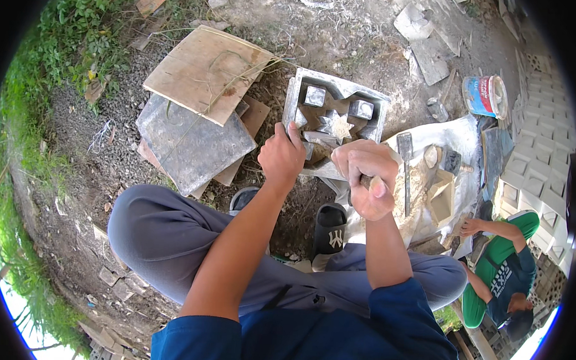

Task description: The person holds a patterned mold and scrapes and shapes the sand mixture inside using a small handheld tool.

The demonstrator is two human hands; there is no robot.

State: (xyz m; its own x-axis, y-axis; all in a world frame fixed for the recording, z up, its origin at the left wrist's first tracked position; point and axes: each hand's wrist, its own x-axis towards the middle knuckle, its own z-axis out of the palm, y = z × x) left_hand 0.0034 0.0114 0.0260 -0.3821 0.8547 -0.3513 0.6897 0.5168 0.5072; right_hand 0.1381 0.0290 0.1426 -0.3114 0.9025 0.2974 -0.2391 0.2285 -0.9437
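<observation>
In front of me on the ground sits a grey box-shaped mould (342,82) with square blocks and a star-shaped centre. Pale sandy material (341,127) lies on the star (329,120). My left hand (281,155) is closed at the mould's near left edge, its thumb along the rim. The fingers of my right hand (367,178) are wrapped round a wooden-handled tool (378,186) over the near side of the mould. Only the handle's rounded end shows clearly; the hand hides most of the tool.
Left of the mould, a plywood board (206,69) lies over a grey slab (191,142). To the right, a white sack (464,138) bears sandy powder, a long flat bar (405,174) and a small box (441,197). Beyond are a paint bucket (485,96), stacked patterned blocks (539,151) and another person (504,270).
</observation>
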